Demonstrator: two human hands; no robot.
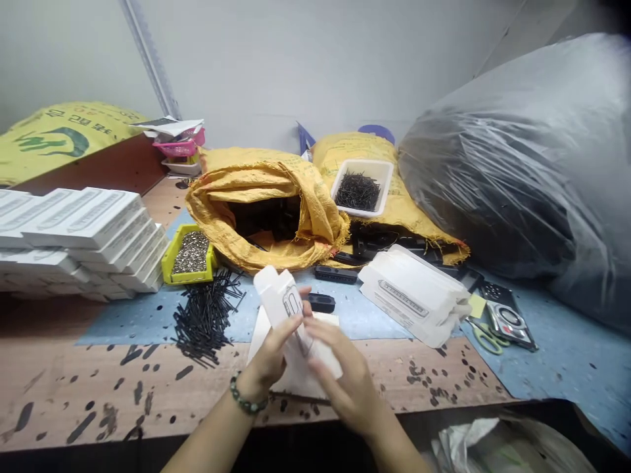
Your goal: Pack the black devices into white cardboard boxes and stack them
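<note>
A white printed carton (282, 297) is tilted up in front of me, its end flaps standing open at the top. My left hand (270, 355) grips it from the left side, thumb laid across its face; a beaded bracelet circles that wrist. On the carton's right side, my right hand (342, 368) has its fingers and thumb against it. Beneath both hands lies more white card (320, 384) at the table's front edge. Just behind the carton is a black plastic part (321, 303), partly covered by my fingers.
Left stand stacked white boxes (93, 217), a yellow bin (213, 263) of small metal pieces and a pile of black strips (207, 322). Behind are an open yellow sack (315, 230) and a white tub (389, 187). Flat cartons (419, 295), scissors (488, 340) and a large plastic bag (517, 164) are right.
</note>
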